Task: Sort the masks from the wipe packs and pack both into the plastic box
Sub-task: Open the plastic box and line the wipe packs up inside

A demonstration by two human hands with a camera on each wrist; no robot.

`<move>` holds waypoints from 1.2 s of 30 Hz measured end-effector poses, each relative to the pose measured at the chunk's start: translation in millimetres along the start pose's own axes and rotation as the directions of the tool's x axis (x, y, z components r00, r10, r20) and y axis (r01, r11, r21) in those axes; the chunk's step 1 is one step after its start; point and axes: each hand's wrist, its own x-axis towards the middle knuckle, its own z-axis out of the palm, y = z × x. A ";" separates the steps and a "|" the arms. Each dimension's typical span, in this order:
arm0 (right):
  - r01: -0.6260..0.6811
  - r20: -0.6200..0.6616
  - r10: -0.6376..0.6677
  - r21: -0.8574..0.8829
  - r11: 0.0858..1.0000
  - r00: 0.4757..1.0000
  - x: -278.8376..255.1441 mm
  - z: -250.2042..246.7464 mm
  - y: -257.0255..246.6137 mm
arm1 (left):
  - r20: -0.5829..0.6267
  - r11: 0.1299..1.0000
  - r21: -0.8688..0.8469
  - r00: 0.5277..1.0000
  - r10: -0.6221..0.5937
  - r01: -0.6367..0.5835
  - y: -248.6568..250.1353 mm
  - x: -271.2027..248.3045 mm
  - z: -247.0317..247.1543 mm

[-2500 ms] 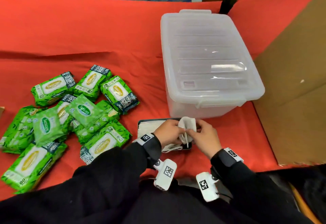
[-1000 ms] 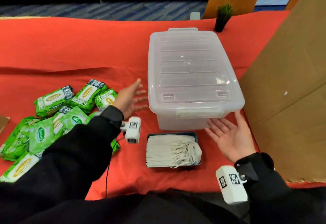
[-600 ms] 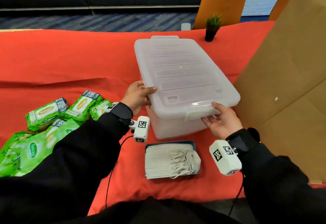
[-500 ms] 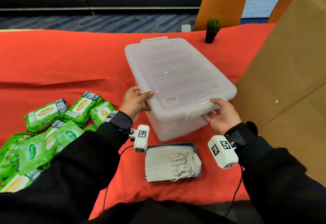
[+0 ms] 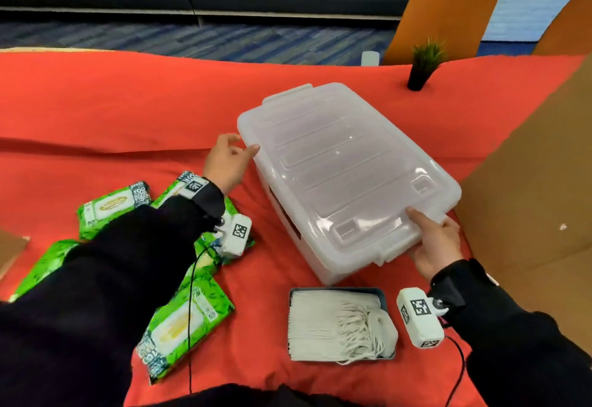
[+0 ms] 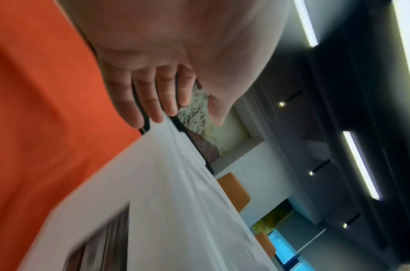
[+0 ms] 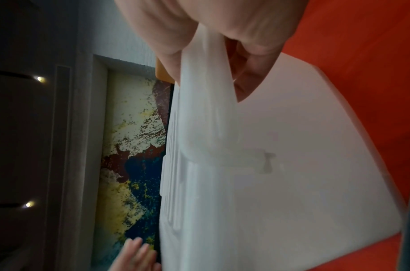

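The lidded plastic box [image 5: 349, 176] is gripped at its near corner by the right hand [image 5: 435, 243], the left hand [image 5: 226, 163] held loose-fingered at the far edge; both latches should be released evenly before lifting.

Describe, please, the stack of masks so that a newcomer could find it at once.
On the red tablecloth, look in front of the big translucent plastic box, on the side nearest the person. The masks lie there as a flat pale stack in a shallow dark tray, ear loops bunched at one end, unlike the glossy green wipe packs to the left.
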 end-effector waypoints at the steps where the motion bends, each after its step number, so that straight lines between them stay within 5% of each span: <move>1: 0.021 -0.023 -0.022 -0.023 1.000 0.999 2.2 1.6 2.2 | -0.009 0.993 0.090 0.997 0.079 -0.078 9.3 30.0 -8.4; 5: 0.110 -0.093 -0.116 -0.074 0.991 0.989 9.5 5.7 9.8 | 0.128 0.896 0.369 0.968 0.216 -0.248 45.8 136.6 -17.2; 8: 0.153 -0.107 -0.167 -0.133 0.979 0.980 13.7 6.9 14.3 | 0.326 0.859 0.472 0.945 0.038 -0.198 49.4 191.9 -1.7; 11: 0.189 -0.100 -0.211 -0.191 0.963 0.972 14.2 6.6 16.6 | 0.511 0.901 0.421 0.848 -0.140 -0.105 38.1 219.2 22.8; 17: 0.227 -0.103 -0.260 -0.256 0.940 0.960 1.3 20.2 13.4 | 0.595 0.831 0.495 0.796 -0.110 -0.255 29.7 246.2 52.6; 24: 0.243 -0.120 -0.293 -0.315 0.917 0.949 -16.3 32.4 8.1 | 0.659 0.970 0.232 0.721 -0.216 0.078 7.4 277.6 52.9; 26: 0.239 -0.133 -0.291 -0.310 0.920 0.947 -18.2 36.3 7.2 | 0.646 0.967 0.231 0.725 -0.237 0.110 5.3 276.2 49.8; 30: 0.240 -0.142 -0.294 -0.308 0.920 0.945 -13.8 36.3 9.2 | 0.605 0.950 0.311 0.775 -0.184 -0.018 22.0 254.4 30.4; 33: 0.247 -0.134 -0.296 -0.296 0.923 0.946 -8.9 29.6 13.8 | 0.445 0.879 0.420 0.895 0.015 -0.224 27.0 226.3 5.6; 36: 0.234 -0.169 -0.286 -0.273 0.933 0.943 -2.4 22.9 18.1 | 0.219 0.937 0.230 0.952 0.215 -0.264 15.9 147.4 -15.8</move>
